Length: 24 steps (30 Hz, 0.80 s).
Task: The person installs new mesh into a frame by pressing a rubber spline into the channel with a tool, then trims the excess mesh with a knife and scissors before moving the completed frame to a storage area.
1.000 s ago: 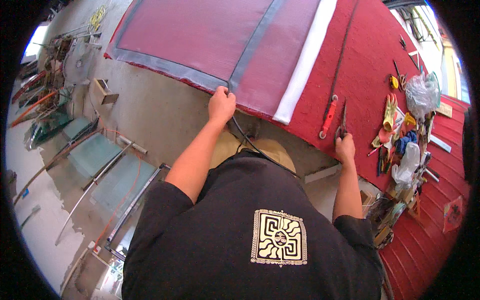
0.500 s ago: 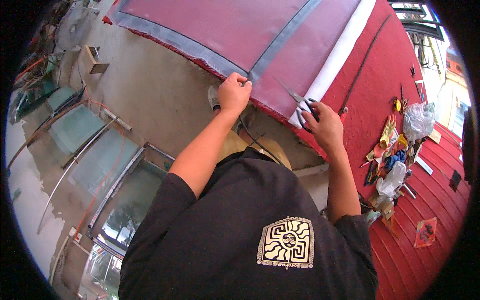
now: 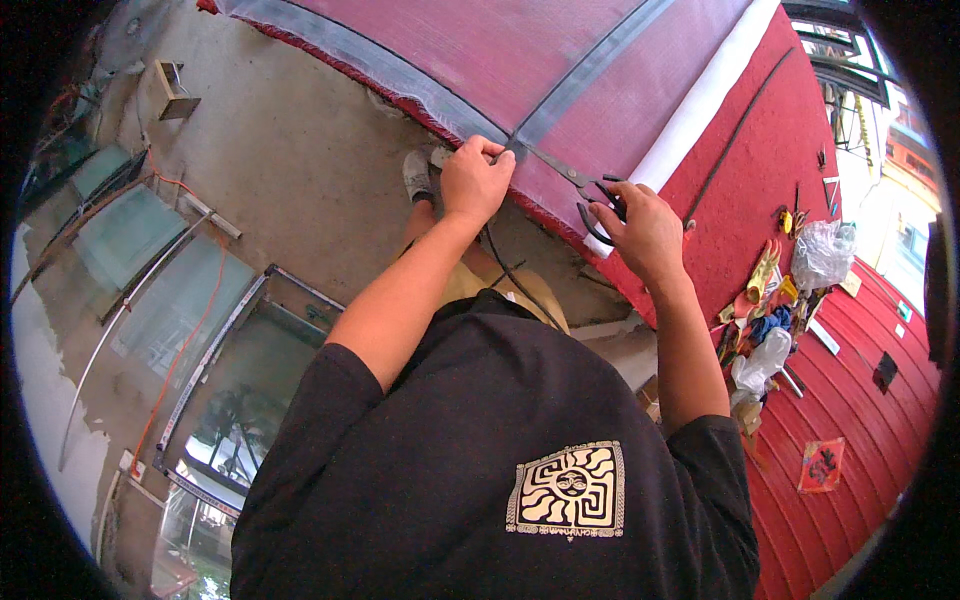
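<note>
Grey mesh (image 3: 450, 50) lies over the red desk (image 3: 725, 150), along its near edge. At that edge the left hand (image 3: 478, 182) has its grip pinched, seemingly on the black cord (image 3: 502, 263) that hangs below – probably to hold it steady. Scissors (image 3: 577, 177) sit in the grip of the right hand (image 3: 645, 235), fingers curled at the spread handles – blades angled toward the left fingertips, presumably to line up with the pinch; the gap between the blades is unclear.

Both forearms (image 3: 402, 285) reach forward. The left hand (image 3: 475, 182) pinches; the right hand (image 3: 646, 232) grips with curled fingers (image 3: 606, 217).
</note>
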{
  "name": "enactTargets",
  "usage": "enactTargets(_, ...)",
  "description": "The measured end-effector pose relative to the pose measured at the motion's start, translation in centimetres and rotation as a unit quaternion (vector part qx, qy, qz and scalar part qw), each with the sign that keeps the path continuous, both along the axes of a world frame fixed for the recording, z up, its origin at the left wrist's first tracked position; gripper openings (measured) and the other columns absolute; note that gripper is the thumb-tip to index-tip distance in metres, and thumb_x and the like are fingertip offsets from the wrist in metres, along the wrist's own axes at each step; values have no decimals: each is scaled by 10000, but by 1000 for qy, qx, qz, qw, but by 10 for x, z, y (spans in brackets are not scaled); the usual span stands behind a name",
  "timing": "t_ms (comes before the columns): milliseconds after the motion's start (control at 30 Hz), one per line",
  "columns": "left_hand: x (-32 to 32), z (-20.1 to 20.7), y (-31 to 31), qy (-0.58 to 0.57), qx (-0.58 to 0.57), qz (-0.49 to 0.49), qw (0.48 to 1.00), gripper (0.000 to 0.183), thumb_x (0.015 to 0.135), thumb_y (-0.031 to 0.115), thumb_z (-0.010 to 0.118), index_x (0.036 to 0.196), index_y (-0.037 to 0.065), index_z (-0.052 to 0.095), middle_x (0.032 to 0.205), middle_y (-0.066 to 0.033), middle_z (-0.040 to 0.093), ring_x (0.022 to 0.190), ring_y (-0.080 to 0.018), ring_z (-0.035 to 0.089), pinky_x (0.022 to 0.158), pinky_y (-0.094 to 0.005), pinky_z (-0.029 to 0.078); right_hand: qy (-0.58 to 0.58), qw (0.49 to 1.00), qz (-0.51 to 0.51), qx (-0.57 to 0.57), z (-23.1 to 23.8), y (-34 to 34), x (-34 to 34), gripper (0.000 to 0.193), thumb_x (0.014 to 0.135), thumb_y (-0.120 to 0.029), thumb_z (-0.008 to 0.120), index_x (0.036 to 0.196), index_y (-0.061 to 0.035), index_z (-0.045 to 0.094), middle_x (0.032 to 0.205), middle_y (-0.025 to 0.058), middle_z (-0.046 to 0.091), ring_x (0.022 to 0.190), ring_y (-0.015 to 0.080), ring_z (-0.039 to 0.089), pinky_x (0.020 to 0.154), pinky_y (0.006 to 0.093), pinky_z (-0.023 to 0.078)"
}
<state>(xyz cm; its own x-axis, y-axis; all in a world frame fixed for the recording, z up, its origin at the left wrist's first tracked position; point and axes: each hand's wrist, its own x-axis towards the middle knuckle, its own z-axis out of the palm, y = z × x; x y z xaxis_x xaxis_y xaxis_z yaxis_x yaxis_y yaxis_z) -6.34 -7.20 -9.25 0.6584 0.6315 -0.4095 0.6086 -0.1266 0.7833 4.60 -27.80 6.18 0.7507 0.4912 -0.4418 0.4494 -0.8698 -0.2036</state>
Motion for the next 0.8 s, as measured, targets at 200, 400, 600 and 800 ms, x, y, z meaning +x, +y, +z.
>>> enactTargets(200,1,7,3,-1,7,-7,1000,304,896,321,805,1003,39,769,907,-135,792,855,-312,763,795,-441,592,-11,1000,2,-7,2,2,-2,447,976,-437,756,1278,-109,762,1155,137,769,1052,363,751,893,470,587)
enactTargets(400,1,4,1,-5,-10,10,1000,298,887,318,786,993,41,770,892,-142,796,845,-335,768,800,-456,598,-12,1000,7,4,-3,-2,-1,447,979,-440,751,1271,-102,762,1145,136,769,1044,366,750,886,476,586)
enactTargets(600,1,3,1,-3,7,7,1000,303,889,322,793,1005,42,774,899,-140,800,855,-326,774,808,-449,601,-12,1000,13,8,-3,-1,1,430,979,-427,749,1256,-98,769,1140,135,770,1049,368,751,889,477,588)
enactTargets(800,1,6,0,7,10,3,1000,317,891,345,795,1015,54,779,923,-140,801,881,-335,772,831,-460,598,-16,1000,24,-2,2,4,2,422,977,-415,750,1260,-103,773,1144,128,772,1045,357,756,884,473,594)
